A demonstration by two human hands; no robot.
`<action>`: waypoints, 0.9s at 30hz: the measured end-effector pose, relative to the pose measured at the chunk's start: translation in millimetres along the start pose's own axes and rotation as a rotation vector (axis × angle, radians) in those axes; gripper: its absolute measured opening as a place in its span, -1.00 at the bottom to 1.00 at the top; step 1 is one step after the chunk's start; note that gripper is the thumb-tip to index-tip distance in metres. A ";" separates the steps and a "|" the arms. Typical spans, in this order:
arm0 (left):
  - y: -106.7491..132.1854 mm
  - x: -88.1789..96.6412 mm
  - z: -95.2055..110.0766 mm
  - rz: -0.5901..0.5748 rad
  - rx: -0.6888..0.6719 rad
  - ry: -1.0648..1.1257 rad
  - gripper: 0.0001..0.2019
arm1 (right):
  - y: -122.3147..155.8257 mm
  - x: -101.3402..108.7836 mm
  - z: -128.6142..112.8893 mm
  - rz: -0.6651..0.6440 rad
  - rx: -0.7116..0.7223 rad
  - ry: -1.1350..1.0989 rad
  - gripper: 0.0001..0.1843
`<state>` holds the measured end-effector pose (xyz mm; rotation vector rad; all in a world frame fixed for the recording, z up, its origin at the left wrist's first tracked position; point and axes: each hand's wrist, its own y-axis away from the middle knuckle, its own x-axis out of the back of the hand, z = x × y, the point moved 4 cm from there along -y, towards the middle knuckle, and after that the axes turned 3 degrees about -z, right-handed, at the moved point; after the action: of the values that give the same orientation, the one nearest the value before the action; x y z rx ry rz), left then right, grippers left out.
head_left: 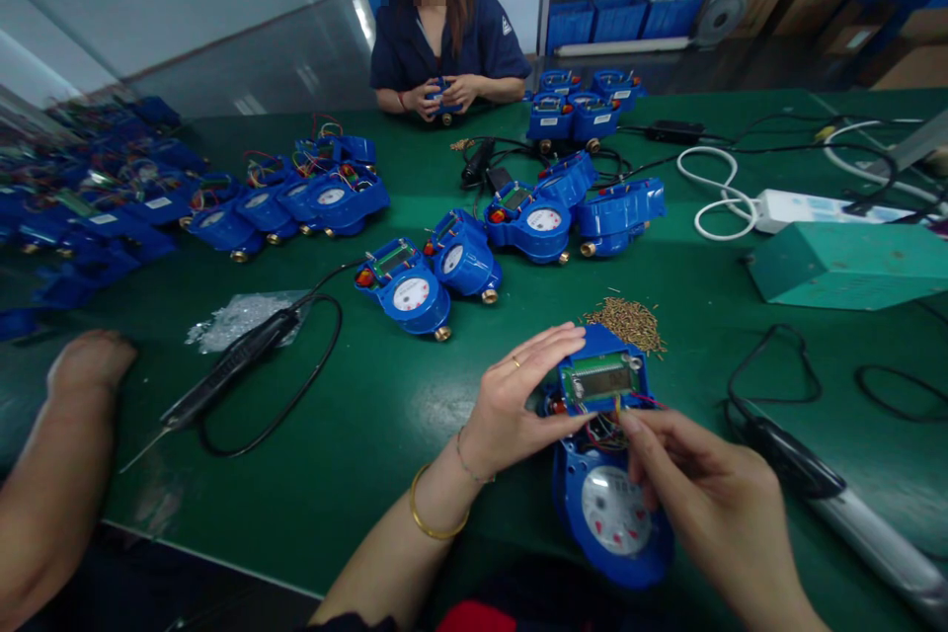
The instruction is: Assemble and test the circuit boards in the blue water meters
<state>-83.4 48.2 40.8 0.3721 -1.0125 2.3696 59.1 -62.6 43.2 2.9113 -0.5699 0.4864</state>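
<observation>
The blue meter [574, 474] stands on the green table [385, 474] right in front of the wearer, its round dial [616, 511] nearest and its display [603, 379] beyond. The left hand [508, 407] has its grip closed around the display end, fingers along the far left edge and thumb under the screen. The right hand [715, 484] has thumb and forefinger pressed together at the thin wires [603, 431] between display and dial; whether something is pinched there, I cannot tell. Just beyond the meter lies a heap of brass-coloured screws [629, 324]. A silver-and-black tool [822, 479] lies to the right, near a green box [851, 262] and a white power strip [815, 209]. To the left, a black corded screwdriver [229, 365] lies across a bag of clear bits [237, 318]. Farther off are more blue meters [463, 257], and across the table a co-worker [448, 44] holds another unit [442, 99] in both hands.
</observation>
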 end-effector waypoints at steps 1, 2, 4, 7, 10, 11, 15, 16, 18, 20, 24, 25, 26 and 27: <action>0.1 -0.2 -0.1 -0.002 0.003 0.003 -0.40 | 0.2 -0.4 -0.1 -0.001 -0.011 -0.019 -0.69; 0.2 -0.4 -0.2 -0.003 0.007 0.005 -0.40 | 0.5 -0.7 -0.1 -0.003 -0.023 -0.040 -0.68; 0.5 -0.7 0.0 -0.005 0.012 0.009 -0.39 | 1.1 -1.4 -0.3 -0.008 -0.047 -0.088 -0.67; 0.8 -1.1 0.4 -0.010 0.023 0.014 -0.39 | 2.1 -1.9 -0.4 -0.010 -0.084 -0.152 -0.67; 0.6 -1.7 0.6 -0.014 0.024 0.024 -0.40 | 3.1 -2.2 -0.8 -0.004 -0.108 -0.201 -0.67; 0.5 -1.8 0.7 -0.015 0.021 0.028 -0.39 | 3.4 -2.3 -0.8 -0.001 -0.111 -0.212 -0.66; 0.3 -2.2 0.3 -0.022 0.017 0.030 -0.38 | 4.1 -2.7 2.8 0.011 -0.124 -0.227 -0.66; 0.3 -2.2 0.1 -0.024 0.019 0.030 -0.38 | 4.1 -2.6 4.4 0.013 -0.124 -0.226 -0.67; 0.5 -2.0 -0.3 -0.027 0.024 0.033 -0.38 | 3.7 -2.8 6.0 0.005 -0.094 -0.224 -0.67; 0.8 -2.0 -0.8 -0.031 0.028 0.037 -0.39 | 3.6 -2.7 6.0 0.001 -0.076 -0.219 -0.66; 1.5 -2.0 -1.5 -0.036 0.037 0.043 -0.37 | 4.7 -2.0 3.7 0.009 -0.123 -0.186 -0.63; 1.6 -2.0 -1.4 -0.034 0.041 0.042 -0.37 | 4.9 -1.9 3.0 0.004 -0.127 -0.178 -0.63; 1.6 -2.0 -1.3 -0.033 0.046 0.041 -0.37 | 5.0 -1.9 2.8 -0.002 -0.126 -0.169 -0.63; 1.6 -1.9 -1.3 -0.030 0.055 0.039 -0.37 | 4.9 -1.9 3.0 -0.009 -0.125 -0.162 -0.62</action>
<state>-82.8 47.6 38.1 0.3579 -0.9192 2.3724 56.4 -67.1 40.2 2.8481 -0.5851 0.2066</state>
